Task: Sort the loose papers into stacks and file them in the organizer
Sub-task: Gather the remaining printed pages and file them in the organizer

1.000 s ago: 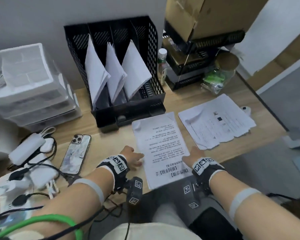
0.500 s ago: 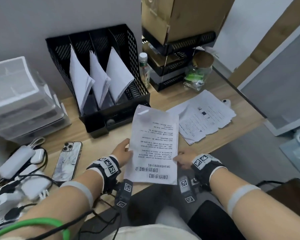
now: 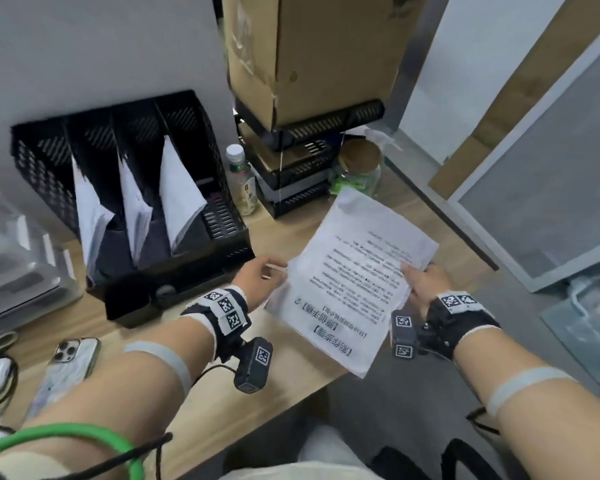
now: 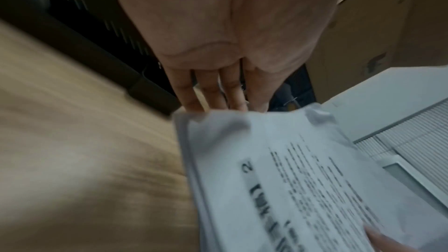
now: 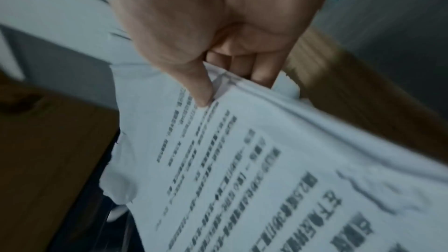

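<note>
Currently right hand (image 3: 421, 285) pinches the paper stack (image 3: 354, 271) mid-frame, thumb on top. Left hand (image 3: 257, 277) fingers (image 4: 211, 91) straight, touching its edge.

organizer (image 3: 132, 216) behind desk (image 3: 271, 386), bottle (image 3: 240, 180) seemingly right

The stack of papers (image 3: 352, 271) is thin white matt paper printed in black, its corners creased and curled. The table (image 3: 274, 386) looks like pale wood-grain laminate, smooth with a slight sheen. The organizer (image 3: 174, 268) is black perforated mesh, matt, probably metal, and the sheets standing in it are plain white paper. The box (image 3: 312, 53) above is rough brown cardboard, scuffed at its edges. The phone (image 3: 68, 362) has a glossy marbled back. The bottle (image 3: 241, 181) is clear plastic with a white cap
</note>
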The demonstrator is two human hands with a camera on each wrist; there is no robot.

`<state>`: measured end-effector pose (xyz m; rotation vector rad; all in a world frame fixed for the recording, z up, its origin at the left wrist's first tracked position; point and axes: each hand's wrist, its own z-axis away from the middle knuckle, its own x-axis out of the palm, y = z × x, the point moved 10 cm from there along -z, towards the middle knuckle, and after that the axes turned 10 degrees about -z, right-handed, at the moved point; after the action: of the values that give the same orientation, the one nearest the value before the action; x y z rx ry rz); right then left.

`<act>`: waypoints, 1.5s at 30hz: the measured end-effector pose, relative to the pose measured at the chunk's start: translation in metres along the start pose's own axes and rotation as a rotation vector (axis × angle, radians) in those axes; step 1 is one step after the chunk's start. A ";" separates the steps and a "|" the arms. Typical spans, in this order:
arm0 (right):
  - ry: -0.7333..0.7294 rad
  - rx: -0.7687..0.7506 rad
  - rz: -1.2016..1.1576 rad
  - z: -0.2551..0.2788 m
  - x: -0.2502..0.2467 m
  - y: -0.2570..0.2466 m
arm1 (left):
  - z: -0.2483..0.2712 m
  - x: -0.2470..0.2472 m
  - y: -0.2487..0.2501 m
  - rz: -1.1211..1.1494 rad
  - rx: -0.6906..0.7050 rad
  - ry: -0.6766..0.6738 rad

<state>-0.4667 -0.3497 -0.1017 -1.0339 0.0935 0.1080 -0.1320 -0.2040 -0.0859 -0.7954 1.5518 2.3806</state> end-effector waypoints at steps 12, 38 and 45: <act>0.137 0.134 -0.022 -0.095 -0.040 0.027 | -0.026 0.099 -0.061 0.287 -0.643 -0.155; -0.168 0.269 0.506 -0.057 0.034 0.047 | -0.063 0.088 -0.083 0.145 -0.460 0.006; -0.207 -0.075 0.894 -0.056 0.084 0.029 | -0.021 0.027 -0.143 0.054 -0.536 0.012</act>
<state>-0.3886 -0.3797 -0.1658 -0.9854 0.3609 1.0334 -0.0860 -0.1640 -0.2197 -0.8647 0.9431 2.8774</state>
